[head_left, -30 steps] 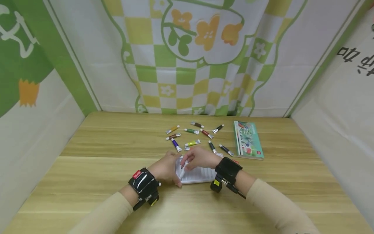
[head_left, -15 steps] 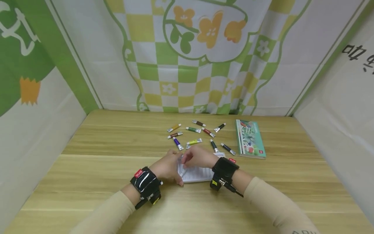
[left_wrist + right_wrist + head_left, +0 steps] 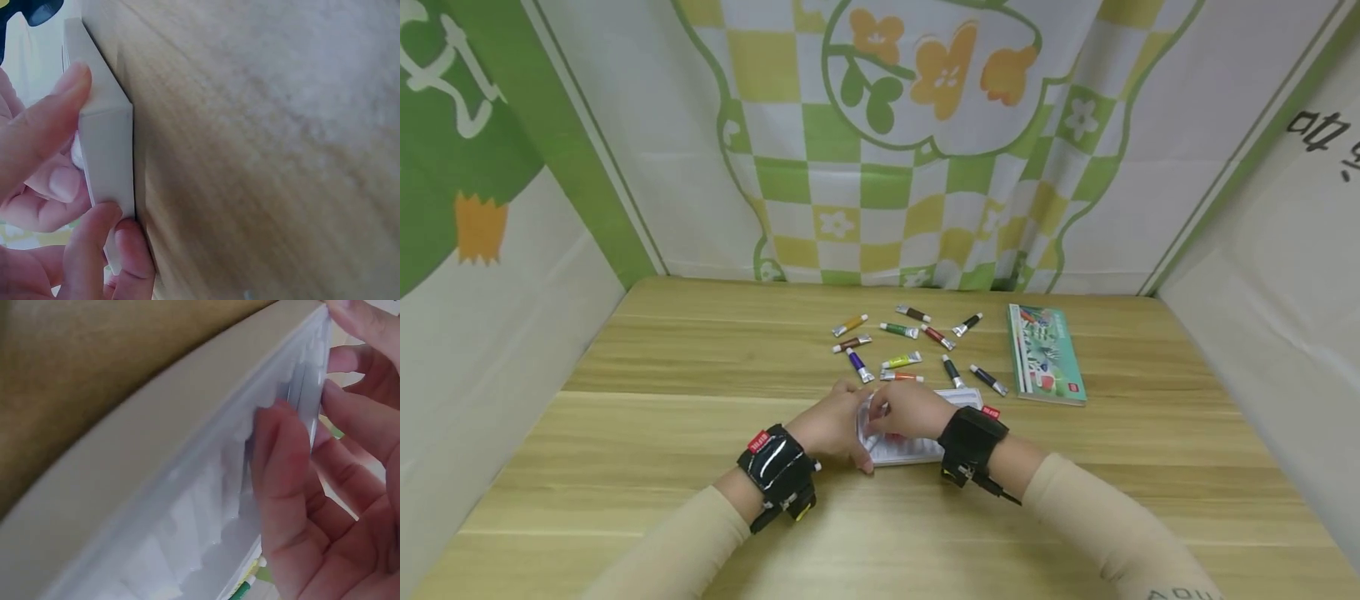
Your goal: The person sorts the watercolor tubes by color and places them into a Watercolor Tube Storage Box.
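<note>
A pale wooden table [image 3: 700, 358] stands before a green, yellow and white checked curtain [image 3: 891, 183]. On it, near the middle, lies a shallow white tray [image 3: 913, 454] with ridged slots. The left hand [image 3: 827, 423] grips its left end, thumb on the near side and fingers round the far corner. The right hand [image 3: 917, 408] reaches over the tray, fingertips down among the slots at that same end — whether they pinch anything I cannot tell. Just beyond lie an orange tube [image 3: 904, 377], a yellow tube [image 3: 901, 360] and a purple tube [image 3: 860, 365], with more small tubes scattered behind. Farther right — well apart from the tray — a teal illustrated box [image 3: 1048, 358] lies flat.
</note>
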